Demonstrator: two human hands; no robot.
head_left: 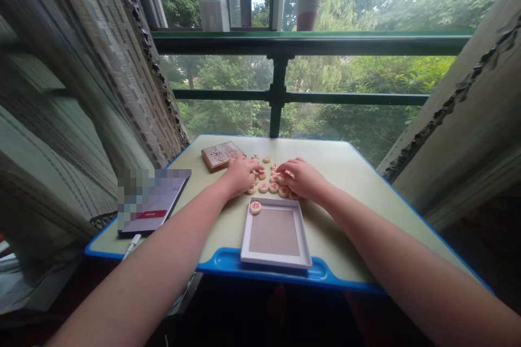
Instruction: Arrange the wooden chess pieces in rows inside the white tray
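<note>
Several round Chinese chess pieces (273,187) with red characters lie loosely grouped in the middle of the table. My left hand (241,176) rests at the left side of the group, fingers stretched over the nearest pieces. From the right, my right hand (303,178) reaches in with fingers apart and fingertips at the pieces. Neither hand shows a piece lifted. Some pieces are partly covered by my fingers. Closer to me is a shallow white box tray (305,233), with one chess piece (255,207) in its far left corner.
A decorated flat box (222,155) lies beyond my left hand. On the left sits a tablet-like device (163,203), partly blurred, with a white cable (132,245) near it. The pale table (337,162) has a blue edge; a window with green railing (309,43) stands behind.
</note>
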